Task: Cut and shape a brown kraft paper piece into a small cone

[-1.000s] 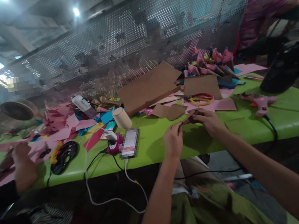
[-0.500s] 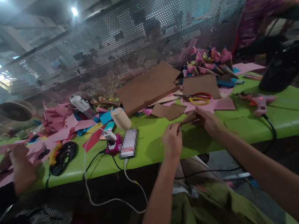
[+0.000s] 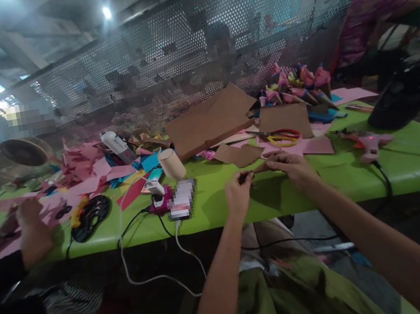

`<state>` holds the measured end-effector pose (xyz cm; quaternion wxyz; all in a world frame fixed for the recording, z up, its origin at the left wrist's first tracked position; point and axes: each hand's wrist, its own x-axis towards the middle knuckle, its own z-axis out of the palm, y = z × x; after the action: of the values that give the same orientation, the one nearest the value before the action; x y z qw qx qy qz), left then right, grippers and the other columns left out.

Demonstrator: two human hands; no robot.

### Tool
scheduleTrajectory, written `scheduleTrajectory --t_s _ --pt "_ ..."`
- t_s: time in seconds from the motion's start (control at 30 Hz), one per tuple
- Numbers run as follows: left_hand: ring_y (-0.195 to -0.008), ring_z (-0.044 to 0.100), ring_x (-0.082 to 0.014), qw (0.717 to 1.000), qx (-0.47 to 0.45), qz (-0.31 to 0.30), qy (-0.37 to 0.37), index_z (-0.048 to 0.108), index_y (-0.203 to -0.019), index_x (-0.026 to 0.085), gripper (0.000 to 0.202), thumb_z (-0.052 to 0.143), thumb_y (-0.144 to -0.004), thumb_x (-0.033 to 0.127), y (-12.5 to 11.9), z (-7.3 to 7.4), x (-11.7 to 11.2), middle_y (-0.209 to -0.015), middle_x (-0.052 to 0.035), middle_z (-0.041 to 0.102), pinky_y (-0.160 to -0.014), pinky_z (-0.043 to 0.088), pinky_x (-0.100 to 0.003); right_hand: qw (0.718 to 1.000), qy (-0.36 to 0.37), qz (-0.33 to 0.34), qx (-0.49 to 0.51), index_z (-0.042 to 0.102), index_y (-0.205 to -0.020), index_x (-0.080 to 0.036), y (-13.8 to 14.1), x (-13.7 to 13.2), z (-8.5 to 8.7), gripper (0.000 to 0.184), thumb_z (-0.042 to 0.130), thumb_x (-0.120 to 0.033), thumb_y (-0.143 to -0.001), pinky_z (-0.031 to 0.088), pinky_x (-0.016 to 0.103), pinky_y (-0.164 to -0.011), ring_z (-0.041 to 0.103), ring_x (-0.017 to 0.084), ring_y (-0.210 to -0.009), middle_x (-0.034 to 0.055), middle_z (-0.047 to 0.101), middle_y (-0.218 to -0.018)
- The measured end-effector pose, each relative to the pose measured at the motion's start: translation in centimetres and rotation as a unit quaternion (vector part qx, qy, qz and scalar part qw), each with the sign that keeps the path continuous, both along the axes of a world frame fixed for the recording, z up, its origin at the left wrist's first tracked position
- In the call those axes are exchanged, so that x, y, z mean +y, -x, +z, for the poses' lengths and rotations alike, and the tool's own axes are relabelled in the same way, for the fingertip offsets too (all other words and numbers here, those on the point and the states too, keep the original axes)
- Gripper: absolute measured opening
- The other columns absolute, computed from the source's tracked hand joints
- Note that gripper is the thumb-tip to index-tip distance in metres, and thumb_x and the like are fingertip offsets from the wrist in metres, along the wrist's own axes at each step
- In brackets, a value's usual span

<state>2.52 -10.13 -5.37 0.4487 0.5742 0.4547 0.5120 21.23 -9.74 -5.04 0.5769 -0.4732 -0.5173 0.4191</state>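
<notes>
On our side of the scissors (image 3: 270,137), we hold the brown paper piece (image 3: 260,167); our left hand (image 3: 239,192) pinches one end, fingertips together; our right hand (image 3: 291,167) pinches the other, likewise closed.

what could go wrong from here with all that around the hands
The thin white cable loops below the edge of the glossy green table; a knee might snag it and drag off the flat, pale-screened phone. The pink gun-shaped tool, its red light lit, may be hot if the bare right hand brushes it.
</notes>
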Motion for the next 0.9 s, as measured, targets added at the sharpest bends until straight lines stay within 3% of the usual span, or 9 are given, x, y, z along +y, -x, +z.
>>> scheduleTrajectory --t_s 0.2,0.37,0.5,0.67,0.9 --pt "-0.064 0.066 -0.0146 0.999 -0.038 0.003 0.039 0.070 -0.083 0.018 0.017 0.073 -0.084 0.034 0.3 0.4 0.1 -0.076 -0.0015 0.071 -0.067 0.054 -0.028 1.000 -0.003 -0.003 -0.008 0.080 -0.072 -0.027 0.0 -0.1 0.0 0.026 0.080 -0.053 -0.071 0.045 0.043 -0.104 0.061 0.031 -0.118 0.0071 0.076 -0.098" --pt "-0.064 0.065 -0.0143 0.999 -0.004 0.022 0.027 0.065 -0.081 0.018 0.012 0.067 -0.089 0.027 0.2 0.5 0.0 -0.075 -0.0003 0.068 -0.065 0.051 -0.026 1.000 -0.007 -0.002 -0.005 0.080 -0.072 -0.029 0.2 -0.3 0.2 0.025 0.078 -0.054 -0.073 0.047 0.042 -0.101 0.061 0.030 -0.117 0.0054 0.076 -0.090" --pt "-0.073 0.066 -0.0156 0.994 0.091 0.044 -0.044 0.065 -0.085 0.019 0.008 0.062 -0.092 0.021 0.1 0.7 -0.5 -0.080 -0.0019 0.070 -0.072 0.051 -0.026 1.000 -0.011 -0.013 -0.001 0.079 -0.069 -0.030 0.2 -0.3 0.2 0.022 0.078 -0.051 -0.073 0.048 0.042 -0.102 0.060 0.031 -0.120 0.0050 0.076 -0.091" --pt "-0.087 0.068 -0.0183 0.968 0.191 0.080 -0.143 0.068 -0.098 0.020 0.010 0.059 -0.095 0.016 0.0 0.8 -1.2 -0.096 -0.0069 0.073 -0.080 0.052 -0.029 1.000 -0.011 -0.017 0.011 0.079 -0.071 -0.028 0.2 -0.2 -0.1 0.023 0.079 -0.051 -0.074 0.054 0.041 -0.092 0.064 0.030 -0.110 0.0061 0.077 -0.097" --pt "-0.091 0.068 -0.0205 0.943 0.269 0.107 -0.167 0.071 -0.100 0.021 0.018 0.064 -0.090 0.007 -0.3 0.6 -1.5 -0.102 -0.0073 0.071 -0.082 0.052 -0.031 0.999 -0.025 -0.022 0.011 0.079 -0.071 -0.029 0.3 -0.2 0.0 0.021 0.078 -0.050 -0.075 0.051 0.042 -0.096 0.065 0.027 -0.104 0.0046 0.074 -0.090"
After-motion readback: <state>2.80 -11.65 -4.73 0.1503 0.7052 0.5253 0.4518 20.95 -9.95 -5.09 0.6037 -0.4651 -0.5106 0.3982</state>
